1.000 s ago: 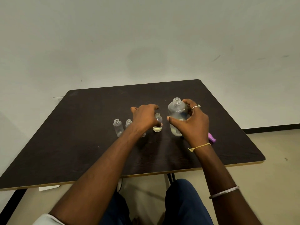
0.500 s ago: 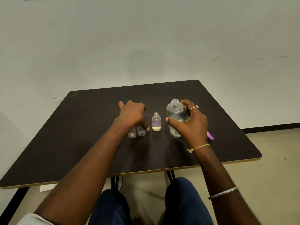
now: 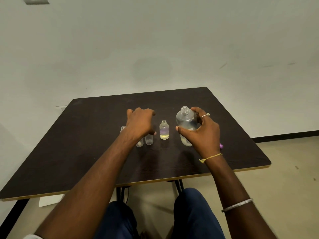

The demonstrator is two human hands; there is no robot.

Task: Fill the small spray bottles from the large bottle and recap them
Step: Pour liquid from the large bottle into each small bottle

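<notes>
While the large bottle (image 3: 186, 125) stands upright and uncapped on the dark counter (image 3: 86, 135), the right hand (image 3: 202, 133) is wrapped around it, thumb in front. The left hand (image 3: 140, 124) hovers with curled fingers over several small bottles (image 3: 148, 140); whether it grips one, I cannot tell. Between the hands stands an open small bottle (image 3: 164, 129) holding a little liquid, touched by neither.

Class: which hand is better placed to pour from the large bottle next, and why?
Right. The right hand already wraps the uncapped large bottle; the left hand is over the small bottles.
</notes>
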